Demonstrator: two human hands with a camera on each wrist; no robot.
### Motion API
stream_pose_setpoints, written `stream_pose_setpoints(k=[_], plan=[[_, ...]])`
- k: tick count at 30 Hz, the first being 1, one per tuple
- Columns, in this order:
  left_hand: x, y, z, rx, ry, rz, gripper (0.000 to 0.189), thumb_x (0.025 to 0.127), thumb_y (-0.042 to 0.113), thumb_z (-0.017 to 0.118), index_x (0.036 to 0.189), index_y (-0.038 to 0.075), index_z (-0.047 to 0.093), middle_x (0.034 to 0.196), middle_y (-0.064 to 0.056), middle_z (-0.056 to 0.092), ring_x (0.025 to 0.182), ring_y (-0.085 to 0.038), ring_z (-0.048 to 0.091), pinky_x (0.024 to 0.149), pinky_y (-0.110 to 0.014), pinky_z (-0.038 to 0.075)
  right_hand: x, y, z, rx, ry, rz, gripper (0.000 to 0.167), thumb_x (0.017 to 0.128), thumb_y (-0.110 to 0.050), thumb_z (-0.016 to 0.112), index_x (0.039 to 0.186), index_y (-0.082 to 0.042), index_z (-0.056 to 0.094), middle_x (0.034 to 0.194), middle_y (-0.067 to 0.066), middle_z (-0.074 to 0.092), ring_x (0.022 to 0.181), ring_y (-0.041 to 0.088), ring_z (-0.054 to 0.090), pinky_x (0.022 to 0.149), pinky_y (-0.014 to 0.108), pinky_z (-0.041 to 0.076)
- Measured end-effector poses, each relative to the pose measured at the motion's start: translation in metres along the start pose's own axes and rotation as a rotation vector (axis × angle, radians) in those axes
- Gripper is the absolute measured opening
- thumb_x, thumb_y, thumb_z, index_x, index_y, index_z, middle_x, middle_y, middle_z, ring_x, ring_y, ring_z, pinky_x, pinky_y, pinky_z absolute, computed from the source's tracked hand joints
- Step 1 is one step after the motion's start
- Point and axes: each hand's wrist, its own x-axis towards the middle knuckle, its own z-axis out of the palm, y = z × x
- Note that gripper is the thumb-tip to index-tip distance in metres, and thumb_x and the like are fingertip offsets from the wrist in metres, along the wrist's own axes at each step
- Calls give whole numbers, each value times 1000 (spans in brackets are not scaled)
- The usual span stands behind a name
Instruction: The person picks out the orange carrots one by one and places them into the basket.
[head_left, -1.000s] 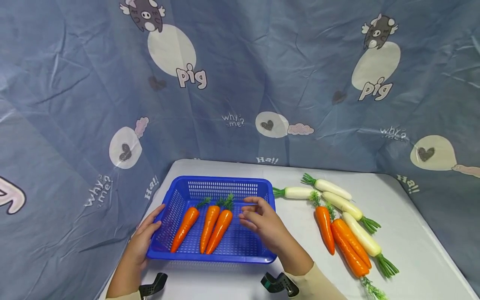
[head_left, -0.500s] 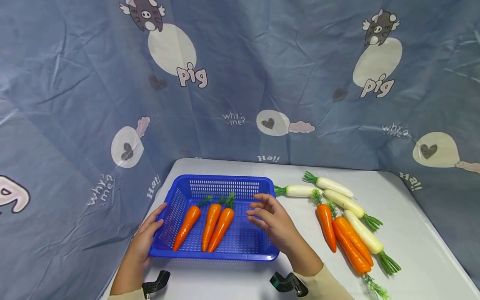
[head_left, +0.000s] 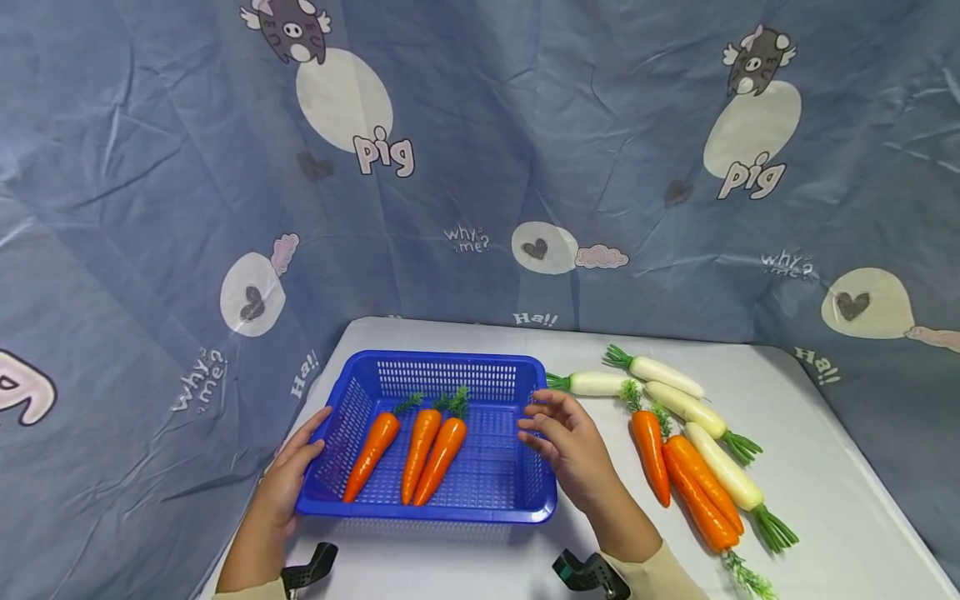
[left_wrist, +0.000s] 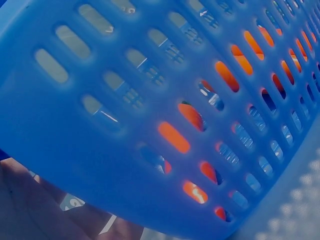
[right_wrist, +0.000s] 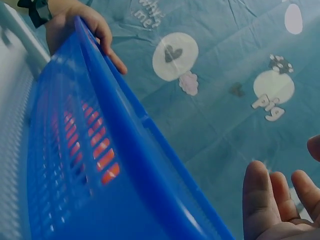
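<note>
In the head view a blue plastic basket (head_left: 420, 515) sits on the white table with three orange carrots inside, among them the leftmost carrot (head_left: 372, 454). My left hand (head_left: 281, 479) holds the basket's left rim, thumb and fingers at the edge; the left wrist view shows the perforated blue wall close up, with part of that hand (left_wrist: 45, 210) below it. My right hand (head_left: 573, 446) is at the basket's right rim, overlapping it in the head view, with loosely bent, spread fingers and nothing in them. In the right wrist view its fingers (right_wrist: 257, 195) stand apart from the rim.
Right of the basket lie more carrots (head_left: 651, 458) and several white radishes (head_left: 663, 377) with green tops. The white table (head_left: 840, 467) extends to the right. Behind hangs a blue printed cloth (head_left: 637, 167), with another stretch along the left side.
My right hand has moved right, from over the basket's inside to its right rim. The left hand stays at the left rim, and the carrots keep their places.
</note>
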Motion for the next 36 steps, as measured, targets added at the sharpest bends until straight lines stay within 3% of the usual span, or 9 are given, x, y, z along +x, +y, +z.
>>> stream_pose_setpoints(k=[4, 11, 24, 30, 36], plan=[[0, -1, 0, -12, -6, 3, 54, 114, 28, 31, 167, 37, 23, 178, -1, 2, 158, -38, 16, 121, -67, 26, 0, 1, -11, 5, 54, -7, 41, 104, -2, 56, 142, 7, 44, 121, 18, 58, 102, 21, 68, 91, 34, 61], [0, 0, -1, -7, -3, -4, 54, 114, 27, 30, 167, 37, 23, 178, -1, 2, 157, -37, 18, 120, -60, 28, -2, 5, -27, 17, 107, -8, 30, 102, -4, 59, 132, -3, 53, 114, 13, 61, 98, 20, 70, 91, 35, 61], [1, 1, 0, -22, 2, -1, 55, 114, 26, 32, 167, 35, 25, 178, -1, -1, 160, -40, 7, 122, -72, 14, -4, 14, -54, -30, 236, 14, 26, 106, -7, 55, 131, -3, 51, 113, 10, 63, 101, 26, 73, 91, 35, 61], [1, 1, -1, -27, -2, 5, 55, 113, 25, 33, 167, 35, 25, 178, -1, -1, 160, -40, 6, 122, -72, 13, -5, 18, -66, -87, 268, 22, 33, 107, -14, 58, 136, 0, 48, 116, 11, 61, 101, 22, 72, 93, 35, 60], [1, -1, -2, -27, -14, 10, 55, 114, 25, 30, 167, 36, 23, 178, -2, 1, 158, -38, 13, 122, -68, 22, -6, 19, -77, -156, 309, 27, 42, 106, -15, 61, 141, 3, 44, 118, 9, 60, 103, 19, 70, 92, 28, 59]])
